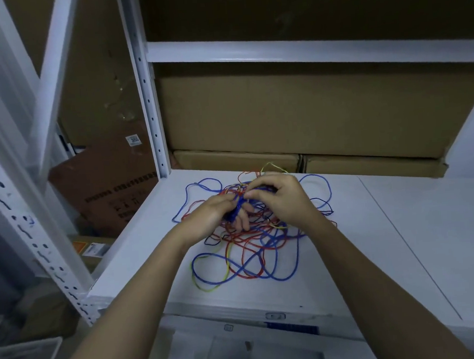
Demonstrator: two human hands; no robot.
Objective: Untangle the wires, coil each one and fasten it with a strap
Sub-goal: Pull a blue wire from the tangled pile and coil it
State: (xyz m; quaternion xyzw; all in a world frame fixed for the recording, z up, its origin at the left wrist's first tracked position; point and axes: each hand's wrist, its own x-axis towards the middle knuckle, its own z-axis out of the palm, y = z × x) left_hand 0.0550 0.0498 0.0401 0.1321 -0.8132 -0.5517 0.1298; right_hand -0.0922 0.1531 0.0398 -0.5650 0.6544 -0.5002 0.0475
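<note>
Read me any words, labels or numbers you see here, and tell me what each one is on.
"3055": white sticker on the tilted brown cardboard box left of the shelf post.
Dark print across that box's face: too blurred to read.
Orange and white labels on the lower box: too small to read.
Blue label under the white shelf: unreadable.

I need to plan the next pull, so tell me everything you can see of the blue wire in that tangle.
The thin blue plastic-coated wire lies in loose loops on the white shelf board, interlaced with red, yellow and dark wires. Loops spread left, right and toward the near edge. At the middle, a bunch of blue turns is lifted: the left hand grips it and the right hand pinches a strand. Its ends cannot be seen. No strap shows.
</note>
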